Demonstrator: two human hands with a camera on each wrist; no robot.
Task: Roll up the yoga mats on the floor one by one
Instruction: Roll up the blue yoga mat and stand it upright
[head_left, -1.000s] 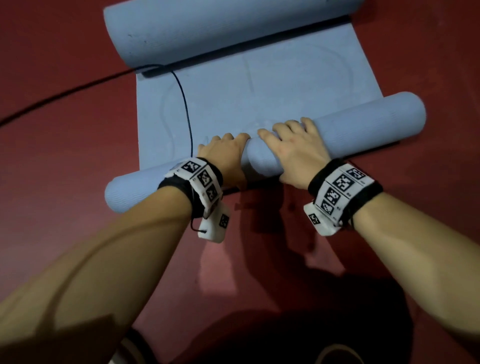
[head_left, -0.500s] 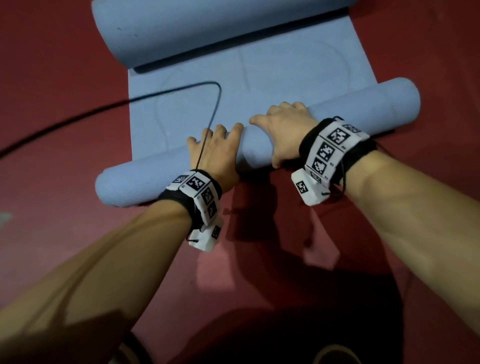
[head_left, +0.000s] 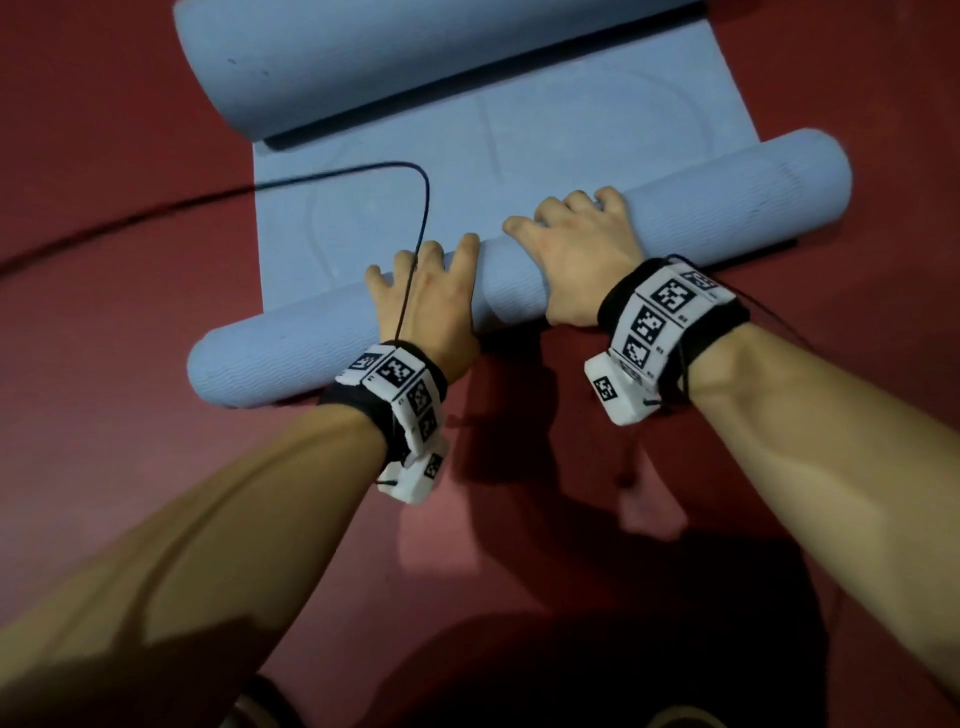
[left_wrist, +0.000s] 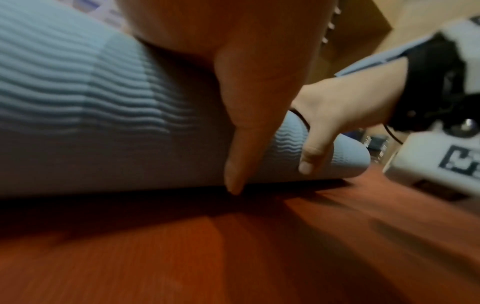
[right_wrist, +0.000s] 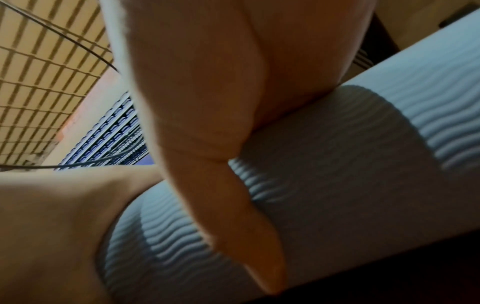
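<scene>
- Blue yoga mat (head_left: 675, 202), half rolled, on red floor (head_left: 130, 312); the flat part runs to 12 o'clock.
- Left hand (head_left: 431, 306): fingers straight and spread, pressing the roll's top.
- Right hand (head_left: 582, 254), at its 2 o'clock: cupped over the roll, thumb down the near face.
- Second blue roll (head_left: 363, 62) at 12 o'clock.
- Black cable (head_left: 423, 208) crosses the flat part.

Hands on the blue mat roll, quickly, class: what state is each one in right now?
Left hand: open, fingers spread, pressing on the rolled mat.
Right hand: fingers curled over the same roll, gripping it.

Head downward, wrists low, sharing mat (head_left: 291, 353)
</scene>
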